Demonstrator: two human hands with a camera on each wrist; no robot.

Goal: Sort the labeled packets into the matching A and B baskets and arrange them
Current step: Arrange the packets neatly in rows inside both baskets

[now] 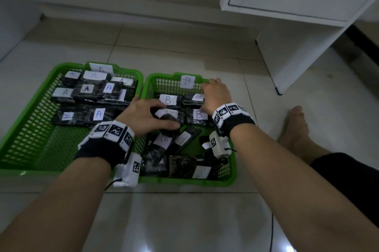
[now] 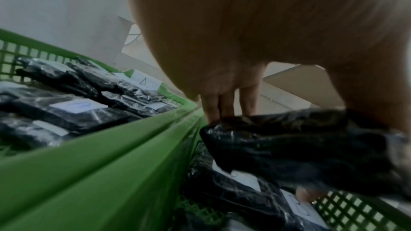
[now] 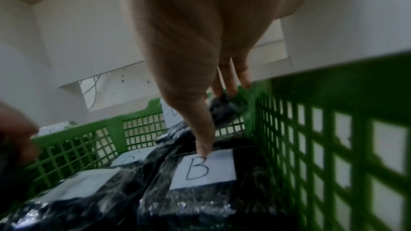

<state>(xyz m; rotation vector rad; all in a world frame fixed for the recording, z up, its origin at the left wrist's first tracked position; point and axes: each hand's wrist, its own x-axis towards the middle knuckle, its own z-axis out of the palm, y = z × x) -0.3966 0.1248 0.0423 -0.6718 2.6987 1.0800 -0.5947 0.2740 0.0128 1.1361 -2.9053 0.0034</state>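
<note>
Left hand (image 1: 143, 115) gripping black packet (image 2: 300, 150) over B basket (image 1: 150, 85), its label hidden. Right hand (image 1: 215, 95) flat, fingers straight, covering far-corner packet (image 1: 194, 98); that label partly obscured.

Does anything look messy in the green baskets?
Yes. In the B basket, the near packets lie jumbled and tilted, not in rows like the far ones. The left hand grips one packet; the right hand rests on the tidy ones. The A basket looks neater.
</note>
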